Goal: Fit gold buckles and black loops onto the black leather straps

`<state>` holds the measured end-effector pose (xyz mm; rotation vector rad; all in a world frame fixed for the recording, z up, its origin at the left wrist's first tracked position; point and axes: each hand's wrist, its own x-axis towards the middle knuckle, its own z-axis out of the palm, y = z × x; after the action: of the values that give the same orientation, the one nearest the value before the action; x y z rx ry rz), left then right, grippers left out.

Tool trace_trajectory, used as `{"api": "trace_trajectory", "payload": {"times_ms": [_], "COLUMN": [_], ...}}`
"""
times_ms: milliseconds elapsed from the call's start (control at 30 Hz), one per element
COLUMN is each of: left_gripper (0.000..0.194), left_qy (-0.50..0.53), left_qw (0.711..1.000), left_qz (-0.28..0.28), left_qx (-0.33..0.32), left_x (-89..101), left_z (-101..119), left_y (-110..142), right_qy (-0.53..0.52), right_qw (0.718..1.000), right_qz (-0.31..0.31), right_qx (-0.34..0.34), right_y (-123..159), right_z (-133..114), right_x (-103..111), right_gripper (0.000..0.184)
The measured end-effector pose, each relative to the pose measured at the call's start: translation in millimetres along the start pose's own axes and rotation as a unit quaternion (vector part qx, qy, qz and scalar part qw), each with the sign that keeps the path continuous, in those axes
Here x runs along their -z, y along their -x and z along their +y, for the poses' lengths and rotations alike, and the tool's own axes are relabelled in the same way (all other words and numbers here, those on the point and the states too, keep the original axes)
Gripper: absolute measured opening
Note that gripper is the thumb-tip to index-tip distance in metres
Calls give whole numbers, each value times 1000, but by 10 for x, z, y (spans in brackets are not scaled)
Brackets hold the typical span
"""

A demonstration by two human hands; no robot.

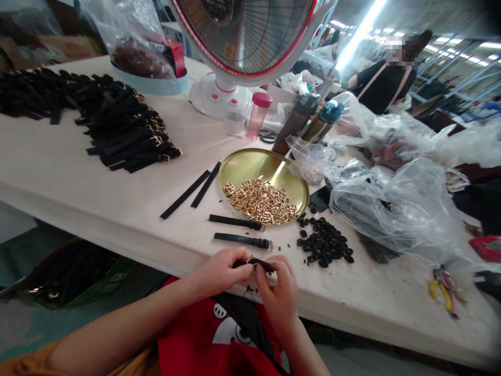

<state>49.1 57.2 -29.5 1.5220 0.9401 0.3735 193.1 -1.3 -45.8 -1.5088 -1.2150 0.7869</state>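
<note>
Below the brass tray [250, 163], the left hand [223, 269] has its grip closed on one end of a black leather strap [263, 265], which lies level between both hands; the right hand [279, 298] grips the other end, near a small gold buckle [252, 259].

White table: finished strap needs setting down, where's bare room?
Bare white tabletop lies left of the two black strips, below the long rows of black buckled straps. It's crowded rightward: round brass tray, heaped black pieces, clear plastic bags.
</note>
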Motion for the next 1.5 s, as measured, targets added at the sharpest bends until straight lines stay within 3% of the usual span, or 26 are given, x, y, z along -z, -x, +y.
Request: {"api": "trace_trajectory", "payload": {"times_ms": [67,167,333,400,467,600,733,800,867,967,1033,1233,1500], "left_gripper": [17,18,19,17,15,18,22,22,20,19,19,19,19], "left_qy": [1,14,22,19,13,-5,-20,-28,-30,-18,-11,-19,-13], "left_qw": [1000,1000,999,999,999,1000,1000,999,999,999,999,1000,999], "left_qz": [-2,-25,-35,-35,-33,-19,-19,-22,-29,-39,-35,-17,-30], "left_qx": [-4,0,16,11,1,-9,-15,-17,-18,-23,-21,-1,-9], "left_x": [9,25,32,30,26,21,35,50,63,66,58,37,20], "left_z": [22,45,49,50,47,17,-9,-1,18,47,57,57,59], "left_y": [-3,-13,-25,-24,-19,-10,-16,-23,-31,-43,-51,-57,-44], "right_qy": [-80,-208,-333,-323,-263,-80,24,-7,-94,-261,-316,-246,-223], "right_qw": [993,957,903,906,933,990,1000,999,989,937,911,943,950], "right_qz": [-30,-56,-66,-72,-75,-49,1,-11,-37,-64,-65,-69,-77], "right_qx": [-88,-194,-265,-265,-234,-106,0,-33,-112,-223,-257,-212,-205], "right_y": [-33,-62,-55,-56,-59,-56,-43,-48,-64,-91,-100,-86,-76], "right_z": [-34,-33,41,47,33,-30,-78,-79,-59,-5,25,18,65], "right_x": [-16,-43,-49,-46,-46,-60,-66,-60,-56,-58,-62,-59,-33], "right_gripper": [8,13,14,15,16,10,5,6,10,14,15,17,17]}}
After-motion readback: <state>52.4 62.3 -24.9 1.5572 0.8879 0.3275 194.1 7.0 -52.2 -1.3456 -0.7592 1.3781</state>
